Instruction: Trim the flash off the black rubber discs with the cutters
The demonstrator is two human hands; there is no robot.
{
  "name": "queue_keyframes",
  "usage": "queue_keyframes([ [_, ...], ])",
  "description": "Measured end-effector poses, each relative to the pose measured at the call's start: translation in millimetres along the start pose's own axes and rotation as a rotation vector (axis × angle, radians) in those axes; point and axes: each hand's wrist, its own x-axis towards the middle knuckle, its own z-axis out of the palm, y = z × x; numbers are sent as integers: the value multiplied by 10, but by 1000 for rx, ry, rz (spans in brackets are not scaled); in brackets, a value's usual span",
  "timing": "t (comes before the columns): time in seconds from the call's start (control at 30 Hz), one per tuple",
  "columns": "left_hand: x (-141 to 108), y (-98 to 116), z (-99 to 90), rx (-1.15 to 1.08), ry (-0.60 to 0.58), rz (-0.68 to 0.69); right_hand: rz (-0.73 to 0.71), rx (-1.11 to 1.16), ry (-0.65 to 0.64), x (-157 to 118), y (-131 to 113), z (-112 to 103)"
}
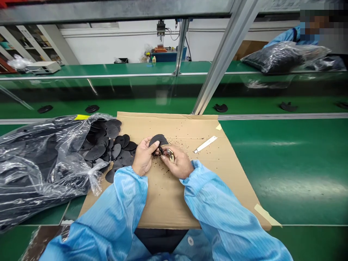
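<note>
Above the middle of a brown cardboard sheet [174,203], my left hand [144,156] pinches a round black disc [158,139] by its left side. My right hand [178,161] is closed around a small tool with a brass-coloured part [171,155], whose dark tip touches the disc's lower edge. The fingers hide most of the tool. Small black bits lie scattered on the cardboard around both hands. A pile of black discs [95,152] spills from a clear plastic bag [32,156] on the left.
A white flat strip [205,144], perhaps a knife, lies right of my hands. Black pieces [220,108] rest on the green belt beyond the cardboard. A slanted metal post [228,54] rises behind. Another person's blue sleeve [282,37] shows at the far right, by a filled bag [282,57].
</note>
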Motion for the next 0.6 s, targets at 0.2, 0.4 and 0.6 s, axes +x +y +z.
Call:
queue_keyframes([
  [0.2,44,33,-32,-157,37,-3,-88,-20,-36,-7,9,21],
  [0.4,33,102,-25,-170,94,-108,30,-221,122,25,56,27],
  [0.6,6,129,-52,-246,-57,-302,25,-457,18,21,39,21],
])
